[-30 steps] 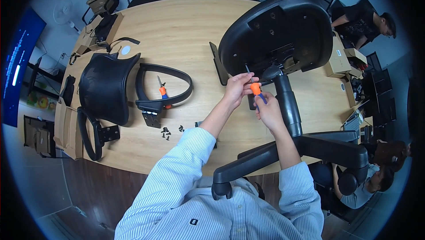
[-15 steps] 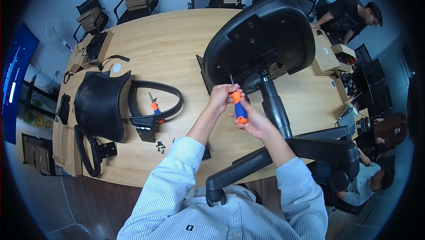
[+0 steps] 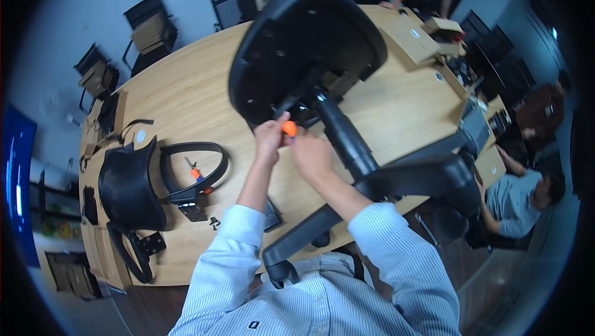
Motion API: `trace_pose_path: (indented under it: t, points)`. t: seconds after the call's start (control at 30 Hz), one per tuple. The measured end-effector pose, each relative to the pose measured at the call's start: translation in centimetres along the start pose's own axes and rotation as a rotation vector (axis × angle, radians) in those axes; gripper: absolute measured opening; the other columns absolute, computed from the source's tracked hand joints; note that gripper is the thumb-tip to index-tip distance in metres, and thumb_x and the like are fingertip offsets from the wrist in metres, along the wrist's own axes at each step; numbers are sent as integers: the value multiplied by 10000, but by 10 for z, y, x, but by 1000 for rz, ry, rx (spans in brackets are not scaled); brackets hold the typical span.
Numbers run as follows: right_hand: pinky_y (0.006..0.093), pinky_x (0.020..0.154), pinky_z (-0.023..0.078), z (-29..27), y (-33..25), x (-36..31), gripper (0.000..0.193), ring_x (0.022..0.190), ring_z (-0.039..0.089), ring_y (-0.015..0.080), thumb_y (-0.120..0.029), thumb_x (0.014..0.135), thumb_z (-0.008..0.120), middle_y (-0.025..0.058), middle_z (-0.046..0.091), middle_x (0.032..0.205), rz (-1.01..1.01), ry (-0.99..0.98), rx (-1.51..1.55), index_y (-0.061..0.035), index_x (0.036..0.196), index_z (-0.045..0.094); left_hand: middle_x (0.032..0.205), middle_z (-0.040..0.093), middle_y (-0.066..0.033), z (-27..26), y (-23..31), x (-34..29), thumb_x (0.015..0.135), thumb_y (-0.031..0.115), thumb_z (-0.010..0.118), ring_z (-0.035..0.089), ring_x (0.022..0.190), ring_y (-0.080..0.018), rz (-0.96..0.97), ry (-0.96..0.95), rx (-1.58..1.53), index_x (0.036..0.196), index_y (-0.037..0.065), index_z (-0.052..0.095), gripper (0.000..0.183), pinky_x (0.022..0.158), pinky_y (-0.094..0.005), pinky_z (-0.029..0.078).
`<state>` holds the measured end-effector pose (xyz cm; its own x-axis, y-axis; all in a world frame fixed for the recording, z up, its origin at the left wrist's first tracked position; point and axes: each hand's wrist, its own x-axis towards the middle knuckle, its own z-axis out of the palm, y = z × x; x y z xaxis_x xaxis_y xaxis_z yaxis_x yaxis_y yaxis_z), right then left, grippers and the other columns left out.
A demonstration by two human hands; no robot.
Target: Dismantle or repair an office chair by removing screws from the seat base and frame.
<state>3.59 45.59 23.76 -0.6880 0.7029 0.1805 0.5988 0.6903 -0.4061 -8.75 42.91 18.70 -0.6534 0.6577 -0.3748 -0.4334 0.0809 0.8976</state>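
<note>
An office chair lies tipped over, the black underside of its seat (image 3: 304, 51) facing me and its gas column (image 3: 344, 135) running down to the star base (image 3: 415, 187). In my right hand (image 3: 313, 156) is a screwdriver (image 3: 289, 128); the fingers wrap its handle, and only the orange front part shows well. My left hand (image 3: 269, 141) is closed around the front of the same tool, close to the lower left edge of the seat. Whether the tip touches a screw is hidden.
On the wooden table (image 3: 186, 88) at left lie a black backrest (image 3: 133, 181), an armrest loop (image 3: 214, 147), a second armrest (image 3: 127, 252), another screwdriver (image 3: 197, 175) and several screws (image 3: 214, 222). Cardboard boxes (image 3: 409, 37) stand far right. People sit and stand along the right side.
My view has shifted and tilted, so the scene sits differently. My right hand has moved up over the screwdriver's handle, covering its blue part. The tool's shaft no longer shows clearly.
</note>
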Motion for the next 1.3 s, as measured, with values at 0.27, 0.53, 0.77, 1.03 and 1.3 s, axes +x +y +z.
trace_pose_path:
  t: [0.27, 0.53, 0.77, 1.03, 1.3]
  points:
    - [275, 515, 496, -15, 30, 0, 471, 548, 528, 148, -414, 1014, 275, 237, 614, 998, 855, -711, 1685, 2, 1185, 416, 822, 676, -172, -5, 0, 7, 877, 232, 645, 671, 687, -224, -23, -67, -56, 877, -36, 612, 270, 621, -305, 574]
    - [404, 731, 512, -4, 29, 3, 337, 905, 606, 407, -78, 786, 668, 214, 570, 941, 85, 15, 245, 24, 1060, 501, 936, 664, -175, 10, -4, -10, 937, 238, 549, 671, 762, -231, -26, -118, -150, 989, -41, 586, 285, 692, -340, 581]
    - [343, 603, 547, 11, 30, 2, 475, 669, 640, 278, -276, 853, 675, 222, 550, 1011, 242, -5, 707, 18, 1163, 468, 885, 672, -168, 0, -3, 5, 883, 152, 634, 675, 769, -236, -67, -74, -171, 948, -61, 610, 224, 674, -322, 582]
    - [384, 619, 526, -4, 31, -7, 384, 745, 644, 342, -255, 871, 605, 208, 614, 892, 370, -328, 988, -12, 1135, 469, 1156, 584, -187, 5, -13, -1, 977, 223, 452, 596, 1056, -303, -96, -400, -582, 1167, -36, 480, 322, 947, -408, 472]
    - [411, 696, 526, 11, 27, -8, 462, 799, 622, 331, -247, 829, 684, 227, 522, 1049, 75, 174, 516, 36, 1106, 444, 720, 637, -117, -10, -9, 16, 813, 200, 730, 643, 567, -177, -89, -112, -226, 805, -13, 605, 247, 495, -249, 553]
